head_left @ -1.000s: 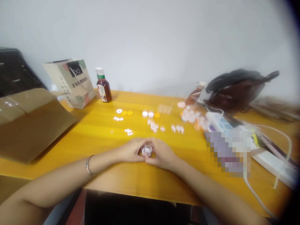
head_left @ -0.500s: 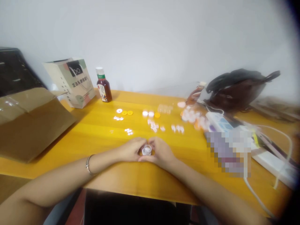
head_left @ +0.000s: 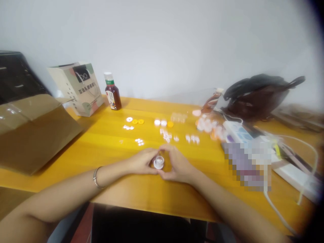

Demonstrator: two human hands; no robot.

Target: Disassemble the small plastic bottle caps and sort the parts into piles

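Close to the front of the table, a small white plastic cap with a clear round top [head_left: 159, 163] sits between my two hands. My left hand [head_left: 143, 161] grips it from the left, thumb in front and fingers behind. On the other side, my right hand [head_left: 181, 165] is curved like a C, its thumb and fingers apart, with a gap between its palm and the cap. Beyond the hands lie small white pieces [head_left: 139, 141], white rings [head_left: 165, 135], yellow discs [head_left: 138, 121], two white caps [head_left: 160, 123], a yellow cap [head_left: 170, 124] and clear pieces [head_left: 178, 117].
An open cardboard box [head_left: 37, 135] stands at the left, near a paper bag [head_left: 86, 89] and a dark red bottle [head_left: 113, 96]. To the right are a blurred heap of caps [head_left: 207, 125], a dark bag [head_left: 255, 99], a power strip [head_left: 293, 179] and cables.
My right hand has loosened from the cap and shifted slightly right, its thumb and fingers spreading. My left hand stays around the cap.
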